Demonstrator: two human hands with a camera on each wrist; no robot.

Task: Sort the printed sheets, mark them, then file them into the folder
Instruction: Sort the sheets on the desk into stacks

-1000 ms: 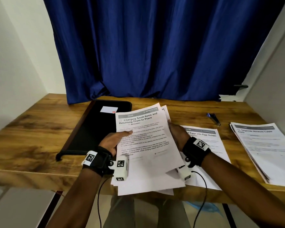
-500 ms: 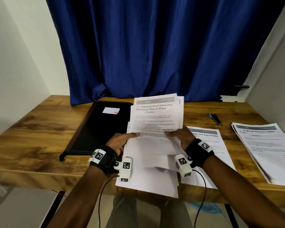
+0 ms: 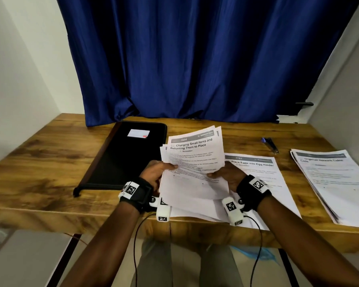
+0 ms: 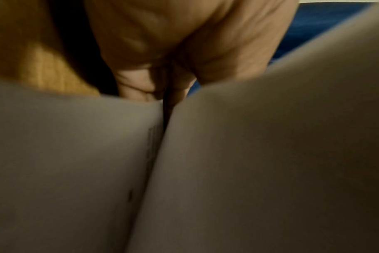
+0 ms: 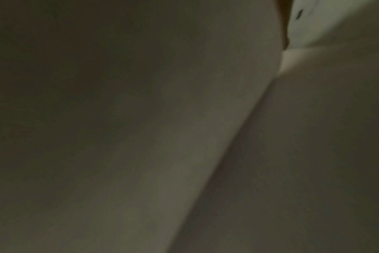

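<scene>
Both hands hold a loose bundle of printed sheets (image 3: 195, 162), topped by "Charging Small Items and Returning Them to Place", above the table's near edge. My left hand (image 3: 157, 171) grips its left side with the thumb on top. My right hand (image 3: 226, 175) grips the right side. A single sheet headed "Place Eggs into Egg Holder" (image 3: 263, 177) lies flat under the right wrist. A closed black folder (image 3: 124, 158) lies to the left. Blurred paper (image 4: 270, 154) fills the left wrist view below curled fingers (image 4: 141, 85). Only dim paper (image 5: 141, 137) shows in the right wrist view.
A stack of sheets (image 3: 338, 181) lies at the table's right edge. A blue and black pen (image 3: 270, 144) rests behind the single sheet. The wooden table (image 3: 39, 162) meets a blue curtain (image 3: 195, 59) at the back and walls on both sides.
The bundle swung from tilted left to upright, and now leans slightly right and sits lower, its sheets fanned apart at the top. Both hands kept their grip.
</scene>
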